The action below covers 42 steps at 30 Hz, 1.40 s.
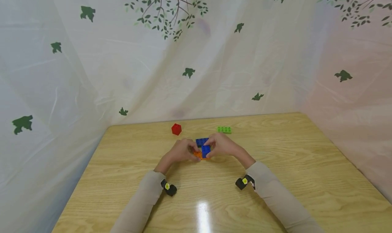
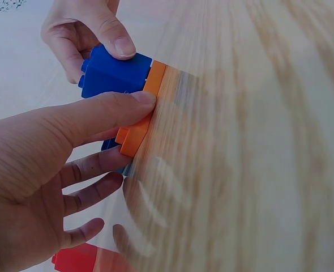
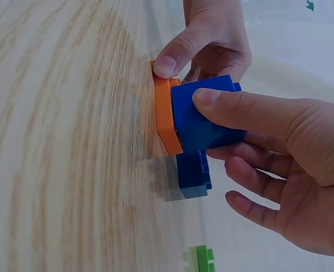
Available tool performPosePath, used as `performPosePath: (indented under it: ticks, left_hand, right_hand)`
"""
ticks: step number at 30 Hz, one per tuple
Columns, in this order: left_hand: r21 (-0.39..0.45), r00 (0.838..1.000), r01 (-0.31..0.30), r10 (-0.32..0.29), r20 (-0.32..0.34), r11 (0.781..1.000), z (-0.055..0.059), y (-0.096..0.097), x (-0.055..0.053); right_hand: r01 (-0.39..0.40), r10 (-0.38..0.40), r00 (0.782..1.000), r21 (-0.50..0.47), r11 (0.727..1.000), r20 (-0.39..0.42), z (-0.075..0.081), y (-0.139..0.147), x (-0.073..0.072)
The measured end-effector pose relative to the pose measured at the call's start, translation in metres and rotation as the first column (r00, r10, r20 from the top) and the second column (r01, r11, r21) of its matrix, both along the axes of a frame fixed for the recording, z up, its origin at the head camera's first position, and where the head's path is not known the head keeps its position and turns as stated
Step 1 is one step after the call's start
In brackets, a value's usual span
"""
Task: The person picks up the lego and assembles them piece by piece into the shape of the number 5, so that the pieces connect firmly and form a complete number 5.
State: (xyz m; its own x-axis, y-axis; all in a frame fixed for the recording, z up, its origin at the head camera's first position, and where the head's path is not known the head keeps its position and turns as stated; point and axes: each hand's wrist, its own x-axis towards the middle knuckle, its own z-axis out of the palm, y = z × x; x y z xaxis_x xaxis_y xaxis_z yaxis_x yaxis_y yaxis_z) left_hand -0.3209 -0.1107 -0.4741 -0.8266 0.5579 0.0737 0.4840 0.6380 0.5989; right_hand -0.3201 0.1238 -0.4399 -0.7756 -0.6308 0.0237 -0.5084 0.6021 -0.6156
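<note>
My left hand holds a flat orange brick by its left end, between thumb and fingers. In the left wrist view, the thumb lies along the edge of that orange brick. A taller blue brick sits on the orange one's right part, pinched by my right hand. The right wrist view shows the thumb on the near side of this blue brick, its base against the orange brick. Just behind them on the table lies another blue brick, partly covered by my right fingers.
A red brick lies at the back of the wooden table, left of the hands. Farther right is a flat green studded brick. A pale curtain printed with leaves hangs behind the table.
</note>
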Motion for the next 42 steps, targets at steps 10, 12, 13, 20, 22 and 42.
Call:
performPosePath:
  ticks: [10, 12, 13, 20, 22, 42]
  left_hand:
    - [-0.006, 1.0, -0.012, 0.012, 0.007, 1.0, 0.0016, 0.0011, 0.0019]
    - [-0.006, 1.0, -0.013, 0.013, 0.011, 1.0, 0.0015, 0.0012, 0.002]
    - [-0.006, 1.0, -0.014, 0.014, 0.011, 1.0, 0.0016, 0.0011, 0.0021]
    - [-0.005, 1.0, -0.014, 0.014, 0.01, 1.0, 0.0025, 0.0007, 0.0018]
    - [-0.005, 1.0, -0.012, 0.012, 0.008, 1.0, 0.0027, 0.0006, 0.0017]
    - [-0.007, 1.0, -0.004, 0.004, -0.017, 1.0, -0.0004, 0.0, -0.0001]
  right_hand:
    - [0.007, -0.007, 1.0, -0.004, 1.0, 0.025, 0.0011, -0.0004, 0.0004]
    - [0.007, -0.007, 0.999, -0.012, 1.0, 0.035, 0.0008, 0.0002, 0.0001]
    - [0.007, -0.007, 0.999, -0.013, 1.0, 0.035, 0.0006, 0.0002, -0.0002]
    - [0.008, -0.007, 0.999, -0.024, 1.0, 0.043, -0.0007, 0.0004, -0.0023]
    - [0.006, -0.005, 0.999, -0.03, 1.0, 0.048, -0.0005, 0.0007, -0.0021]
    - [-0.008, 0.009, 1.0, -0.034, 0.999, 0.028, -0.0003, 0.0016, -0.0012]
